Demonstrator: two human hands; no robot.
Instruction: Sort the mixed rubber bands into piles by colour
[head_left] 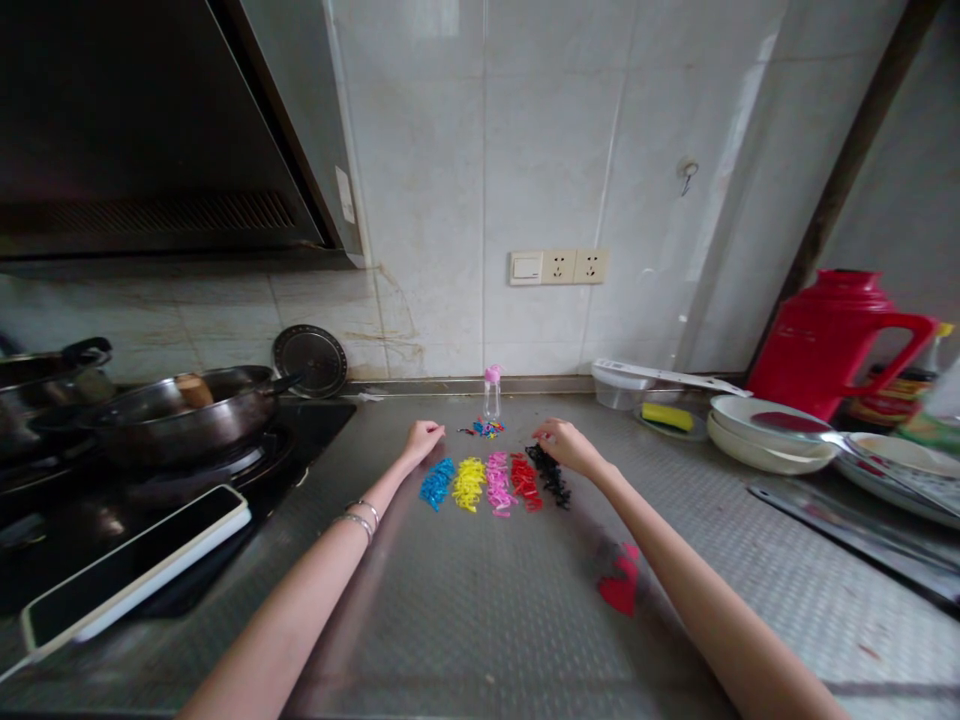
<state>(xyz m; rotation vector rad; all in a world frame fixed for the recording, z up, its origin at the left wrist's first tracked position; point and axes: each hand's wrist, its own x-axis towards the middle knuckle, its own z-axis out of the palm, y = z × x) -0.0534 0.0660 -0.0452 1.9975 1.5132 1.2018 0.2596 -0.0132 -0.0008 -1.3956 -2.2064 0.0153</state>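
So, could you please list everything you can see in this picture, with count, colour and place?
bead piles: five; blue, yellow, pink, red, black; in a row on the counter
mixed beads: one small heap, multicoloured, behind the row
small bottle: one, clear with pink cap, by the wall
counter: one, steel
wok: one, dark, on the stove at left
phone: one, white-edged, at the stove edge
red jug: one, at right
white bowls: stacked, at right
yellow sponge: one, near the bowls
wall sockets: one cream strip
left hand: closed, above the blue pile
right hand: fingers at the black pile
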